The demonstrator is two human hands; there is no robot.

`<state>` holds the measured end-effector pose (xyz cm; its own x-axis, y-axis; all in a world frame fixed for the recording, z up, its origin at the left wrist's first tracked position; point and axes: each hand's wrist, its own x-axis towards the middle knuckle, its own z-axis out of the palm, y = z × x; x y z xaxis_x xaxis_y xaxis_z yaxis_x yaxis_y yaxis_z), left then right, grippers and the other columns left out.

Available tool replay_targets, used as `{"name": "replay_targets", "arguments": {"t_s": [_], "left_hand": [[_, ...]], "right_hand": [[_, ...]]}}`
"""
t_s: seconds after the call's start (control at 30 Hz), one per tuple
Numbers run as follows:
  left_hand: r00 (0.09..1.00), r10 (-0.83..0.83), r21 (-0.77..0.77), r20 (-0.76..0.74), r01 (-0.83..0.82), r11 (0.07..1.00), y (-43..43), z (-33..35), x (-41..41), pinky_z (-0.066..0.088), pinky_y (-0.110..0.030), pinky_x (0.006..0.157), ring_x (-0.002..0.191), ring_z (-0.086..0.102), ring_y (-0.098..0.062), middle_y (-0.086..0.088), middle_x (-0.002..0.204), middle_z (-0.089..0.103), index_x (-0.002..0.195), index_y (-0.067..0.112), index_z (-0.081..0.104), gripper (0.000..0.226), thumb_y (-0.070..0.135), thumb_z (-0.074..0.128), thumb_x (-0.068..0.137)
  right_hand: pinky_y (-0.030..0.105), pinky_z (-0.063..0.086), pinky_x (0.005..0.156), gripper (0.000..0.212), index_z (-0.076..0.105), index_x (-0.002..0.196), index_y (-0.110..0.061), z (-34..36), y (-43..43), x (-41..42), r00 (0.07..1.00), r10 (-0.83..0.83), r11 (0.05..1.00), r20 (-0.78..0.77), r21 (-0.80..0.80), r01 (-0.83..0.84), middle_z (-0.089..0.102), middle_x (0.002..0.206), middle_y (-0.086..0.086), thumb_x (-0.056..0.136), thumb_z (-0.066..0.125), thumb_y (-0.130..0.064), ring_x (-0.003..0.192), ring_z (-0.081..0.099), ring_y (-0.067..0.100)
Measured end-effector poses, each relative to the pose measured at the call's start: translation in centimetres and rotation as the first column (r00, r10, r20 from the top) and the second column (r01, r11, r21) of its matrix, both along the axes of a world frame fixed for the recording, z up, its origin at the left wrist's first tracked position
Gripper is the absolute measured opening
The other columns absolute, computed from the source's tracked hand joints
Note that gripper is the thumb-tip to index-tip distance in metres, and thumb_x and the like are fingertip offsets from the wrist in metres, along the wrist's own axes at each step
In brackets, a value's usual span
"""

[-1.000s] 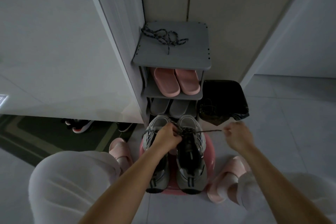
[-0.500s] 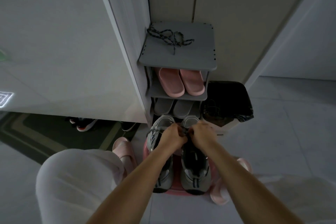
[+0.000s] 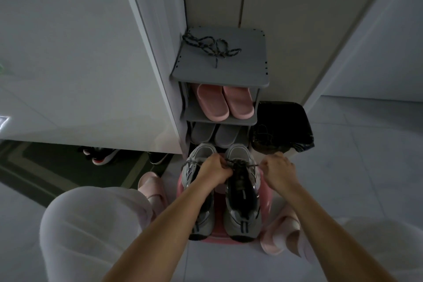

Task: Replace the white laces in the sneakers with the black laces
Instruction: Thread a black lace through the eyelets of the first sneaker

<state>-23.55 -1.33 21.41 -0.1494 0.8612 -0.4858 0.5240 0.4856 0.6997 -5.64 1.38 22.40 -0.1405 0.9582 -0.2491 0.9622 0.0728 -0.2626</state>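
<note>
Two grey sneakers stand side by side on a pink stool (image 3: 265, 192), toes away from me. My left hand (image 3: 214, 170) is closed on the dark lace at the front eyelets, between the left sneaker (image 3: 196, 155) and the right sneaker (image 3: 242, 190). My right hand (image 3: 278, 173) pinches the end of that black lace (image 3: 246, 163) just right of the right sneaker and holds it taut. A second dark speckled lace (image 3: 211, 47) lies bundled on top of the grey shoe rack (image 3: 247, 71).
The rack holds pink slippers (image 3: 225, 103) and grey slippers (image 3: 215, 136) on lower shelves. A black-lined bin (image 3: 282, 126) stands right of it. Dark shoes (image 3: 100, 155) sit under the white cabinet at left. My knees and pink slippers flank the stool.
A second ago my right hand held the lace stretched far right; it came in to the shoe beside my left hand, and now it has drawn the lace out to the right again.
</note>
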Motion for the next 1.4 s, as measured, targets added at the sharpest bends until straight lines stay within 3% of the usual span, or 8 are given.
{"name": "replay_targets", "arguments": {"t_s": [0.33, 0.5, 0.7, 0.83, 0.97, 1.23, 1.3, 1.4], "left_hand": [[1.000, 0.020, -0.026, -0.023, -0.021, 0.999, 0.2, -0.1, -0.3, 0.043, -0.023, 0.052, 0.058, 0.056, -0.011, -0.002, 0.078, 0.063, 0.105, 0.003, 0.055, 0.034, 0.017, 0.067, 0.077], [0.999, -0.048, 0.002, -0.012, 0.048, 0.999, 0.3, 0.1, 0.1, 0.052, -0.034, 0.071, 0.078, 0.064, -0.022, -0.002, 0.087, 0.064, 0.110, 0.017, 0.059, 0.030, 0.013, 0.062, 0.080], [0.997, -0.065, -0.020, -0.035, 0.064, 0.998, 0.2, 0.0, 0.1, 0.052, -0.032, 0.074, 0.083, 0.066, -0.023, -0.005, 0.094, 0.068, 0.112, 0.014, 0.064, 0.029, 0.016, 0.062, 0.083], [0.986, -0.094, -0.019, -0.136, 0.092, 0.996, 0.1, 0.3, 0.5, 0.051, -0.030, 0.081, 0.096, 0.065, -0.022, -0.006, 0.107, 0.068, 0.113, 0.013, 0.063, 0.029, 0.019, 0.062, 0.085], [0.950, -0.104, 0.056, -0.293, 0.126, 0.990, 0.0, 1.3, 0.1, 0.047, -0.028, 0.078, 0.095, 0.064, -0.023, -0.004, 0.100, 0.069, 0.097, 0.013, 0.067, 0.017, 0.026, 0.060, 0.088], [0.873, -0.170, 0.037, -0.458, 0.209, 0.977, -0.3, 0.9, -0.8, 0.046, -0.032, 0.088, 0.106, 0.059, -0.025, -0.005, 0.106, 0.067, 0.092, 0.022, 0.071, 0.017, 0.027, 0.056, 0.086], [0.873, -0.134, 0.123, -0.469, 0.214, 0.969, -0.2, 1.2, 0.2, 0.044, -0.033, 0.089, 0.107, 0.056, -0.026, -0.006, 0.108, 0.064, 0.096, 0.021, 0.069, 0.018, 0.030, 0.056, 0.086], [0.947, -0.183, 0.235, -0.264, 0.247, 0.940, -0.3, 2.8, 2.5, 0.044, -0.024, 0.074, 0.092, 0.062, -0.018, -0.004, 0.099, 0.068, 0.096, 0.015, 0.069, 0.019, 0.029, 0.057, 0.089]], "right_hand": [[0.041, 0.042, 0.083, 0.012, 0.053, 0.100, -0.004, 0.1, 0.2, 7.0, 0.913, -0.381, 0.924, -0.147, -0.048, 0.378, 0.059, 0.104, 0.020, 0.094, 0.045, -0.011, 0.098, 0.056, 0.038], [0.042, 0.047, 0.076, 0.005, 0.047, 0.091, -0.009, 0.0, 0.4, 7.6, 0.865, -0.447, 0.892, -0.228, -0.049, 0.448, 0.058, 0.088, 0.016, 0.092, 0.042, -0.009, 0.084, 0.056, 0.034], [0.031, 0.034, 0.065, 0.010, 0.048, 0.092, -0.008, 0.3, 0.9, 9.0, 0.835, -0.463, 0.873, -0.298, 0.008, 0.488, 0.052, 0.086, 0.011, 0.097, 0.041, -0.013, 0.077, 0.049, 0.027], [0.030, 0.033, 0.059, 0.014, 0.051, 0.085, -0.006, 0.3, 0.7, 9.3, 0.821, -0.458, 0.872, -0.339, 0.006, 0.489, 0.054, 0.079, 0.010, 0.096, 0.046, -0.013, 0.073, 0.052, 0.028], [0.035, 0.046, 0.070, 0.013, 0.062, 0.092, -0.003, 0.7, 0.8, 9.8, 0.700, -0.530, 0.811, -0.479, -0.043, 0.584, 0.061, 0.080, 0.011, 0.092, 0.056, -0.014, 0.075, 0.057, 0.027], [0.030, 0.045, 0.067, 0.011, 0.060, 0.083, -0.009, 2.2, 0.9, 9.1, 0.701, -0.492, 0.831, -0.516, -0.039, 0.555, 0.062, 0.076, 0.009, 0.092, 0.057, -0.016, 0.074, 0.059, 0.026], [0.021, 0.042, 0.052, 0.015, 0.061, 0.077, -0.009, 3.1, 1.1, 8.1, 0.617, -0.507, 0.826, -0.602, -0.134, 0.548, 0.060, 0.067, 0.005, 0.091, 0.058, -0.014, 0.054, 0.055, 0.011], [0.015, 0.026, 0.033, 0.018, 0.061, 0.074, -0.009, 4.7, 1.0, 6.0, 0.354, -0.559, 0.804, -0.750, -0.385, 0.454, 0.056, 0.061, 0.005, 0.091, 0.059, -0.012, 0.031, 0.034, 0.003]]}}
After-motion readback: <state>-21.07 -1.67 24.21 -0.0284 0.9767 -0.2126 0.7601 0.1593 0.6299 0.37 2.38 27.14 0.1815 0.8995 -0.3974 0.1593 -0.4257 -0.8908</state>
